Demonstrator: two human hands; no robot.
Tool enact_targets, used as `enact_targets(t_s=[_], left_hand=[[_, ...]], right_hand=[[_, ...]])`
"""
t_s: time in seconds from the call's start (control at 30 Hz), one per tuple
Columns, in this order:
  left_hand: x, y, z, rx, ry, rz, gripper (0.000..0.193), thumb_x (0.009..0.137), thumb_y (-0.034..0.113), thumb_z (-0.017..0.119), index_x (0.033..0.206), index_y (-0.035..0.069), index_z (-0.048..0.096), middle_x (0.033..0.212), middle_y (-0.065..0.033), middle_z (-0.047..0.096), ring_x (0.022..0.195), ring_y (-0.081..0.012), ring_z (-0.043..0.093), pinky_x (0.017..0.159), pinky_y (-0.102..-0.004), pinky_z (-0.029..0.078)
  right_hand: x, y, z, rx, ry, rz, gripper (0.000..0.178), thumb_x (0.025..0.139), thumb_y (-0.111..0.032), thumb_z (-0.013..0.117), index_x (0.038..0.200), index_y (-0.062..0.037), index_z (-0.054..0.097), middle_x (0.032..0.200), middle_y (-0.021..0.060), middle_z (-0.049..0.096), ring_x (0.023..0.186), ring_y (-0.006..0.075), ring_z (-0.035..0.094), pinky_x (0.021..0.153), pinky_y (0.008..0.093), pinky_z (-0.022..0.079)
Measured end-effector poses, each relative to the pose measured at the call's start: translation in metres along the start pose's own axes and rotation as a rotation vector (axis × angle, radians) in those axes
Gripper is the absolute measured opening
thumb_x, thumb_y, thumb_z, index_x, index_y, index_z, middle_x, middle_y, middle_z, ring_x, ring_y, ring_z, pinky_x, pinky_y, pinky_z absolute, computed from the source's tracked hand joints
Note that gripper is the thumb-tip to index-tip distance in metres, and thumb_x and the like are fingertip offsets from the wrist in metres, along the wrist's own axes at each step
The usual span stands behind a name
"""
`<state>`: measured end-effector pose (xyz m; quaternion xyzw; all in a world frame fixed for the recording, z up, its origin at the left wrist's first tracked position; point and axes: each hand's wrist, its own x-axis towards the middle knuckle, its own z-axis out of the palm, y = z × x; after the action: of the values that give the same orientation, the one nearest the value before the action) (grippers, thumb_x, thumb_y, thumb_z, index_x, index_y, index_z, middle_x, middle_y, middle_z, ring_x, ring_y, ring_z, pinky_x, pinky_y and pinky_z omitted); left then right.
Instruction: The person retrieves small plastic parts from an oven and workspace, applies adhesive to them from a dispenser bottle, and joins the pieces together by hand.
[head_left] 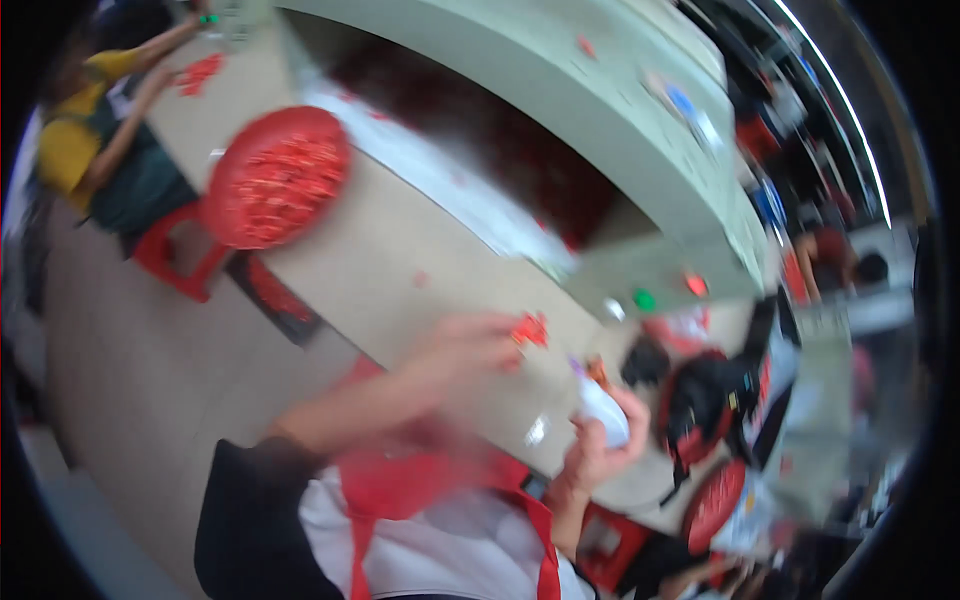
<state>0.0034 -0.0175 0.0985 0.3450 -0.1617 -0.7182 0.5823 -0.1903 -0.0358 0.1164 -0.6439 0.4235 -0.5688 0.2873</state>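
Note:
My left hand (pixel 470 352) is stretched over the pale worktop (pixel 400 240), blurred by motion. Its fingertips meet a small cluster of red pieces (pixel 532 329); whether they grip it I cannot make out. To the right, my right hand (pixel 592 462) is closed round a white bottle (pixel 604 412) with a purplish tip. The bottle tilts up and left, its tip a little below the red pieces. Beside the tip lies a small orange-brown item (pixel 597 371), too blurred to name.
A round red tray (pixel 290 115) heaped with red pieces stands at the left, near a co-worker in yellow sleeves (pixel 68 150) and a red stool (pixel 160 258). Behind the worktop rises a pale machine housing (pixel 560 65) with an opening. At right sits a black-and-red object (pixel 705 395).

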Motion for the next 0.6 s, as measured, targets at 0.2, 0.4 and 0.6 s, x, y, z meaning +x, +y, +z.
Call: enact_targets(t_s=[0.2, 0.4, 0.6], left_hand=[[0.006, 0.0, 0.002, 0.088, 0.033, 0.131, 0.027, 0.081, 0.002, 0.058, 0.108, -0.003, 0.055, 0.094, -0.0092, 0.061, 0.08, -0.0147, 0.061, 0.073, -0.0279, 0.052], [0.004, -0.013, 0.011, 0.247, 0.031, 0.224, 0.027, 0.081, 0.001, 0.059, 0.107, -0.003, 0.055, 0.092, -0.0094, 0.062, 0.08, -0.0139, 0.06, 0.074, -0.0288, 0.052], [0.001, -0.013, 0.016, 0.252, 0.097, 0.207, 0.027, 0.079, 0.0, 0.06, 0.105, -0.004, 0.057, 0.085, -0.0061, 0.062, 0.077, -0.0099, 0.058, 0.072, -0.0227, 0.046]], right_hand=[[0.02, -0.033, 0.011, -0.134, -0.263, -0.323, 0.035, 0.06, -0.007, 0.063, 0.092, 0.004, 0.055, 0.078, 0.0131, 0.061, 0.056, 0.02, 0.058, 0.053, 0.0273, 0.047], [0.011, -0.032, 0.002, -0.257, -0.217, -0.274, 0.031, 0.057, -0.003, 0.063, 0.087, 0.0024, 0.057, 0.073, 0.0122, 0.063, 0.057, 0.0216, 0.061, 0.056, 0.0262, 0.048], [0.01, -0.032, 0.002, -0.229, -0.241, -0.264, 0.03, 0.056, -0.001, 0.063, 0.085, 0.0023, 0.058, 0.071, 0.011, 0.062, 0.055, 0.0206, 0.061, 0.055, 0.0249, 0.047]])
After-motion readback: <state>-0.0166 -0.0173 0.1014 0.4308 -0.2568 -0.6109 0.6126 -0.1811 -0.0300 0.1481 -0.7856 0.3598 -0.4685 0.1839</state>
